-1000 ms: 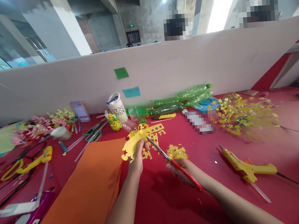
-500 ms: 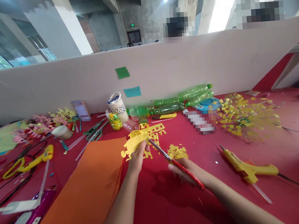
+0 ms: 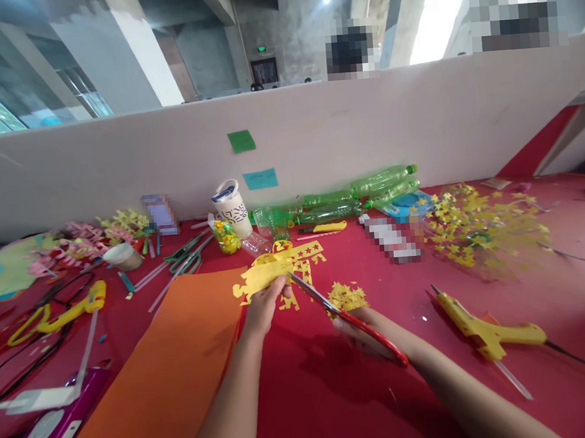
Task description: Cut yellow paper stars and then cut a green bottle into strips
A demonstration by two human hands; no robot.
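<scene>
In the middle of the red table, my left hand (image 3: 266, 305) pinches a piece of yellow paper (image 3: 264, 278) with cut, ragged edges. Red-handled scissors (image 3: 347, 317) are held in my right hand (image 3: 368, 334), their blade tips at the paper's right edge beside my left fingertips. Yellow strips with star-shaped holes (image 3: 309, 252) lie just behind the paper. A small heap of yellow paper stars (image 3: 346, 296) sits behind my right hand. Orange sheets (image 3: 167, 361) lie flat to the left, partly under my left forearm.
One yellow glue gun (image 3: 488, 332) lies at right, another (image 3: 78, 310) at left. Green plastic bottles (image 3: 335, 211), a white cup (image 3: 232, 213) and a yellow cutter (image 3: 329, 228) are near the white partition (image 3: 356, 128). A bunch of yellow stars (image 3: 473, 230) stands back right.
The yellow paper in my left hand has turned and shifted slightly left. My right hand and the scissor handles have moved a little right and tilted.
</scene>
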